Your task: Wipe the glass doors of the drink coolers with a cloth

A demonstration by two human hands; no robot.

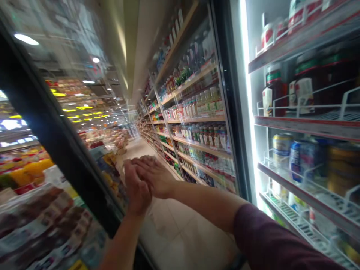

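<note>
My left hand and my right hand meet palm toward palm in the middle of the view. The right fingers lie stretched out across those of the left, which point upward and are partly covered. No object shows between them; the space between the palms is hidden. Both hands are in front of the glass door of a drinks cooler, which stands swung open. Its black frame slants down behind my left forearm. I cannot tell whether the hands touch the glass.
On the right, the lit cooler shelves hold dark bottles and drink cans behind wire rails. Beyond the glass, a long wall of shelved bottles runs along a tiled aisle. Packaged goods are stacked at left, blurred.
</note>
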